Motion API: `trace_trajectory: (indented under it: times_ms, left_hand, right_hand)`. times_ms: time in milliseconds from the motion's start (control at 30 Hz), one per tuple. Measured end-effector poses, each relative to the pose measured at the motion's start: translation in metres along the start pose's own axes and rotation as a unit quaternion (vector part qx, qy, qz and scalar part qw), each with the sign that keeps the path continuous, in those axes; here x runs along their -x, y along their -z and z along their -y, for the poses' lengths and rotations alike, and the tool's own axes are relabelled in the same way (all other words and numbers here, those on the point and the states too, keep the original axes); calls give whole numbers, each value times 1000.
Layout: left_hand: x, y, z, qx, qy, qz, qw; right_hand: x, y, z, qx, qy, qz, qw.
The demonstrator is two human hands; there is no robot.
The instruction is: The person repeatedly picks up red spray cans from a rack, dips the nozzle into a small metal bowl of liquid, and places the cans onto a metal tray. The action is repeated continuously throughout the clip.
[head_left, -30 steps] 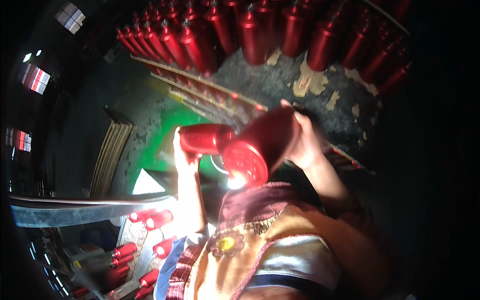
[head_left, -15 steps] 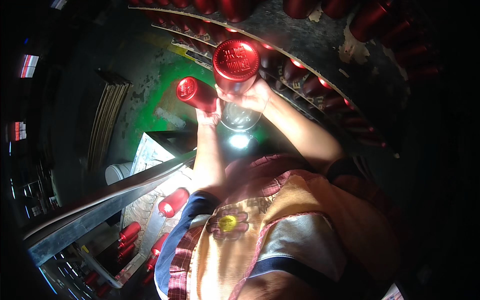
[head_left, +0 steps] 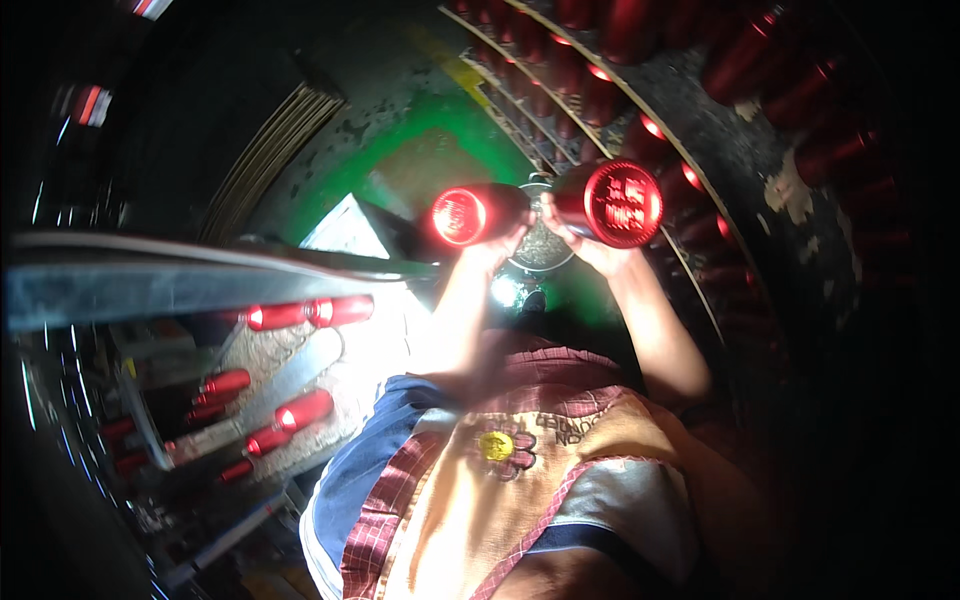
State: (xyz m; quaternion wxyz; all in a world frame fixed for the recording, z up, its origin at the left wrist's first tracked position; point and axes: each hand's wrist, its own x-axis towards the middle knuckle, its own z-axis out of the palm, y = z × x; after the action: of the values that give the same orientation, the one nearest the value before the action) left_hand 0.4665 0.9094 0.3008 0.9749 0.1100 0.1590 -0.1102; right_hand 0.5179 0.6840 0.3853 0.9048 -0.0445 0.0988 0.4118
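Note:
My left hand [head_left: 498, 250] is closed round a glossy red bottle [head_left: 490, 212], held on its side with the round base toward the left. In my right hand [head_left: 600, 252] a second red bottle [head_left: 622, 204] is gripped. Its embossed round base faces up and to the right. The two bottles are held apart at about the same height, in front of my body. Behind and below the hands shows a round, pale-rimmed thing [head_left: 543, 262] that I cannot name.
Curved-looking shelves [head_left: 640, 98] packed with red bottles stand on the right. To the left runs a metal rail [head_left: 200, 290], with a patterned conveyor-like surface [head_left: 265, 345] carrying several red bottles [head_left: 303, 408]. Stacked boards [head_left: 268, 150] lean farther off.
The view has turned left, so the shelves sit farther right and more conveyor shows. Both bottles stay in hand; the right one has come lower, level with the left.

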Motion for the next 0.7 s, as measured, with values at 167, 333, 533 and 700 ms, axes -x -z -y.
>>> trace_trajectory:
  times_ms: [167, 333, 533, 700]
  left_hand:
    - [136, 26, 48, -282, -132, -55, 949]
    - [287, 68, 72, -654, -155, -163, 722]
    - [474, 77, 81, 64, -257, -320, 910]
    - [582, 92, 19, -200, -438, -476, 736]
  right_hand:
    - [59, 45, -23, -166, -183, 29, 969]
    - [110, 88, -82, -190, -250, 6, 949]
    - [99, 53, -158, 275, -82, -84, 954]
    - [50, -9, -249, 543, 133, 29, 829]
